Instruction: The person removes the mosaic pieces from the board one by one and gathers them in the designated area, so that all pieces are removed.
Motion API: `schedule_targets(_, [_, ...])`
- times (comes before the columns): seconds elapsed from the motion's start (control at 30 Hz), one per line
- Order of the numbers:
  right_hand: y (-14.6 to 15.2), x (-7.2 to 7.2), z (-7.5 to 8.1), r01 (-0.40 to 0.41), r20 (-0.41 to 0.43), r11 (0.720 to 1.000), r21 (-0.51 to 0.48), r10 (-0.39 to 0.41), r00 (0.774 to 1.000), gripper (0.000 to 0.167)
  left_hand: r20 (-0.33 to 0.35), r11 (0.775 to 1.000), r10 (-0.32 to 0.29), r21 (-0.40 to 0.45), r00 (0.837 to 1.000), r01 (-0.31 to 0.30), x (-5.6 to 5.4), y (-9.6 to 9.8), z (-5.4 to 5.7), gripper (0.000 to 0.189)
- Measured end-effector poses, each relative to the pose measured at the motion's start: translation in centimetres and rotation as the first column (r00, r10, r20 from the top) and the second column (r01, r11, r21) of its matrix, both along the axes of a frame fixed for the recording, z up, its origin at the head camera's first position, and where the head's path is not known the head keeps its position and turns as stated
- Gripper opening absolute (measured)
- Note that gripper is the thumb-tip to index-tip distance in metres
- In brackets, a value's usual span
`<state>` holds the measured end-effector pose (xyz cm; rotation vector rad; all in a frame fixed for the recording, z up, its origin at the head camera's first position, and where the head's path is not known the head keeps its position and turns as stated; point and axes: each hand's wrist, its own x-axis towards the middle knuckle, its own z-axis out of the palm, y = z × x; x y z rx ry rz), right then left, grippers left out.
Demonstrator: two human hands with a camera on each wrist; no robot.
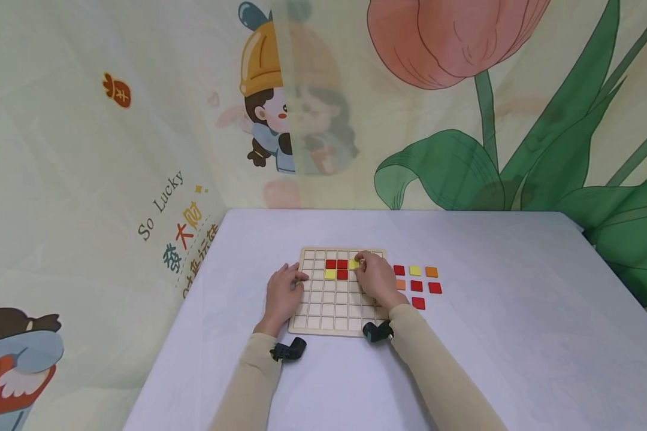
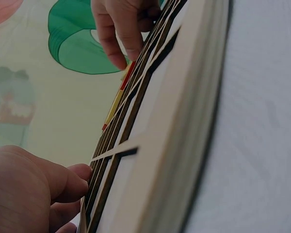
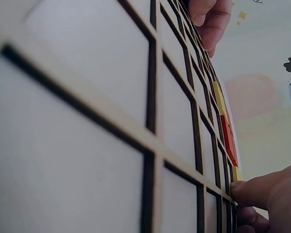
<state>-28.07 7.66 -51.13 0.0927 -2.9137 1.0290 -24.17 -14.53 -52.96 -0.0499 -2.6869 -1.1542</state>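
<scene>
At right grip (image 1: 377,279), yellow tile (image 1: 353,264), gridded board (image 1: 329,297) beneath

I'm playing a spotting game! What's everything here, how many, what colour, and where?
Grid board: 1, wood, on table
Board's red tiles: 3 visible, red, upper rows
Board's yellow tiles: 2 visible, yellow, upper rows
Loose red tiles: 4, red, right of board
Loose yellow tile: 1, yellow, same area
Loose orange tiles: 2, orange, same area
Table: 1, white, under board
Backdrop cloth: count unclear, pale, behind and left
Flower print: 1, pink, backdrop
Leaf prints: several, green, backdrop
Cartoon prints: at least 2, multicoloured, back and lower left
Lettering: several words, multicoloured, left
Wrist devices: 2, black, wrists
Sleeves: 2, beige, both arms
Left hand: 1, bare, board's left edge
Right hand: 1, bare, at upper yellow tile
</scene>
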Motion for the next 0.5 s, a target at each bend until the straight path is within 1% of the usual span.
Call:
schedule_targets(0.23, [-0.01,-0.24,-0.12,0.001,-0.049,1.000,0.004,-0.001,0.999,0.024,0.002,1.000,0.002,0.000,1.000,-0.002,-0.12,-0.05,0.18,0.017])
schedule_targets(0.4, [-0.12,-0.13,-0.19,-0.008,-0.033,0.997,-0.078,0.006,0.999,0.025,0.004,1.000,-0.001,0.001,1.000,0.001,-0.05,-0.09,0.09,0.017])
schedule_targets(0.5, [-0.19,-0.06,-0.21,-0.017,-0.025,0.995,-0.095,0.014,1.000,0.027,0.004,1.000,-0.001,0.002,1.000,0.001,-0.01,-0.09,-0.04,0.017])
